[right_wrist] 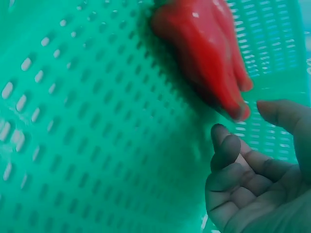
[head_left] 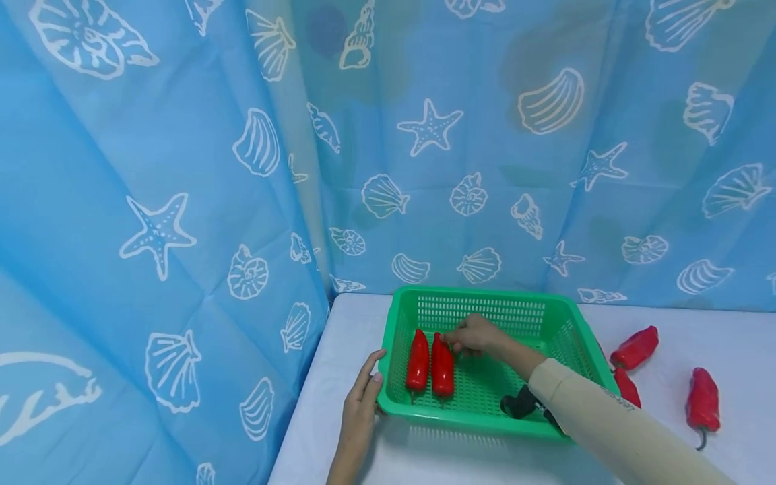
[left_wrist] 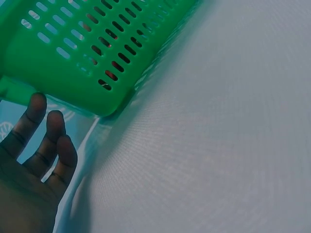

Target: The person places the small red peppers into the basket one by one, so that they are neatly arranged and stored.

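Two long red peppers lie side by side in a green plastic basket (head_left: pixel 469 421), a left pepper (head_left: pixel 418 364) and a right pepper (head_left: pixel 442 369), stems toward the near rim. My right hand (head_left: pixel 475 335) reaches inside, at the tip of the right pepper. In the right wrist view its thumb (right_wrist: pixel 279 112) and half-bent fingers stand apart, with a gap between them and the red pepper (right_wrist: pixel 206 46). At the basket's left rim is my left hand (head_left: pixel 362 401), fingertips against the edge. The left wrist view has its loosely bent fingers (left_wrist: pixel 54 127) just outside the wall.
Right of the basket, a red pepper (head_left: pixel 635 347) and another pepper (head_left: pixel 704 401) lie on the white table (head_left: pixel 667 330), with one more pepper (head_left: pixel 627 387) partly behind my sleeve. A black device (head_left: pixel 519 403) shows by my right forearm. A blue shell-patterned curtain (head_left: pixel 424 222) hangs behind.
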`<action>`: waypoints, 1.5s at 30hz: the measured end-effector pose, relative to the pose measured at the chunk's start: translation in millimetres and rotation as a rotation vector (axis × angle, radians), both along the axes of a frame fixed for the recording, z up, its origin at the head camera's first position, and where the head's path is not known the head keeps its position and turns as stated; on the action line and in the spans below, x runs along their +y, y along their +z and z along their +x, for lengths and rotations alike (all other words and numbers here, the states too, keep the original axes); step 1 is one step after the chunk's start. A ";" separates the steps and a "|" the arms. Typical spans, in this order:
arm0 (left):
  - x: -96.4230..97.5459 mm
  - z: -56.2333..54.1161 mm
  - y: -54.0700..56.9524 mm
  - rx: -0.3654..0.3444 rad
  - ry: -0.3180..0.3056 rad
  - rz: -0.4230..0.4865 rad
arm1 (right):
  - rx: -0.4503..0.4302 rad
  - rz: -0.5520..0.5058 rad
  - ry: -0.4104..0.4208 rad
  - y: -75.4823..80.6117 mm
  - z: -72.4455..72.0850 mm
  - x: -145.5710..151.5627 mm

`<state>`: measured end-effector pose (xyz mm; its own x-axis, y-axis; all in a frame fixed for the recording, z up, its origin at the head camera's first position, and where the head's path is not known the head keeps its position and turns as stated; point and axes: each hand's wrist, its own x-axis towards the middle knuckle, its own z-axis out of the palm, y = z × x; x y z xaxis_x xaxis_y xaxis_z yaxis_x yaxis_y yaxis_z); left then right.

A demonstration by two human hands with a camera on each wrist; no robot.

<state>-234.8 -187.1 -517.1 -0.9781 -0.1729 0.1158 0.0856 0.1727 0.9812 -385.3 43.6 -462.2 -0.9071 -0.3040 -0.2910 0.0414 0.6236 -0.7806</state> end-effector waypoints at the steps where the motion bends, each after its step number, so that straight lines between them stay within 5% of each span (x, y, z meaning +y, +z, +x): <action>1: 1.7 0.6 -0.8 0.000 -0.005 0.005 | 0.006 0.005 0.009 1.9 1.3 4.2; 11: 7.1 0.4 -0.6 0.002 0.001 0.000 | 0.062 -0.033 0.059 46.9 8.9 38.5; 22: 5.8 4.7 1.9 -0.050 0.001 0.004 | 0.129 -0.069 0.091 88.8 37.2 78.7; 33: 6.8 6.4 6.2 -0.054 -0.010 0.005 | 0.222 -0.033 0.054 102.1 56.0 131.1; 45: 8.2 4.0 6.6 -0.104 -0.014 0.013 | 0.322 -0.007 -0.004 96.9 71.7 182.1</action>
